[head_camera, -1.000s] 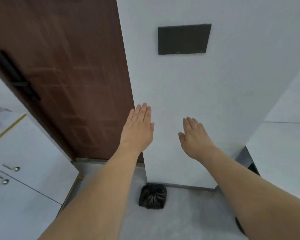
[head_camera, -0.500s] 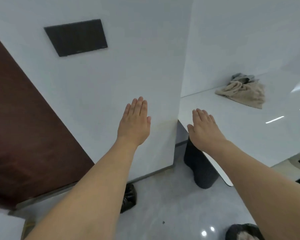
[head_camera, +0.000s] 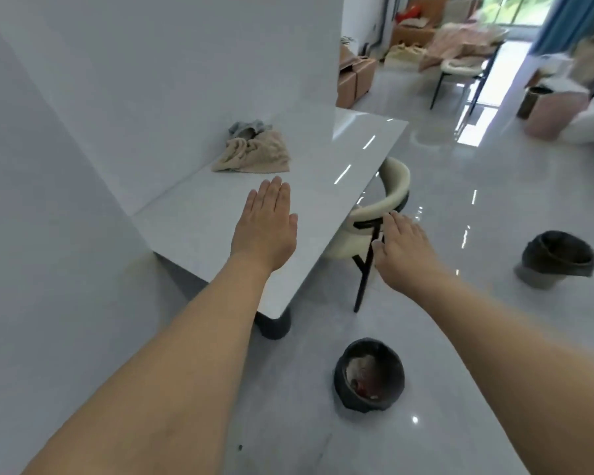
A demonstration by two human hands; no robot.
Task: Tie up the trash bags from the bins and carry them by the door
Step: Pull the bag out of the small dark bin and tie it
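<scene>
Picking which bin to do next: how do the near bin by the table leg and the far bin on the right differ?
The near bin stands upright on the floor; the far bin looks tilted. The near bin shows trash inside, pale and red bits; the far bin's inside looks dark, contents unclear. The near bin lies below the hands, the far bin off to the right. Both have dark, untied bags.

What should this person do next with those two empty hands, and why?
Probably step toward the near round black-lined bin on the grey floor and reach down for its bag rim. Both the left hand and right hand are open and hold nothing, and that bin's bag looks untied, with rubbish inside.
</scene>
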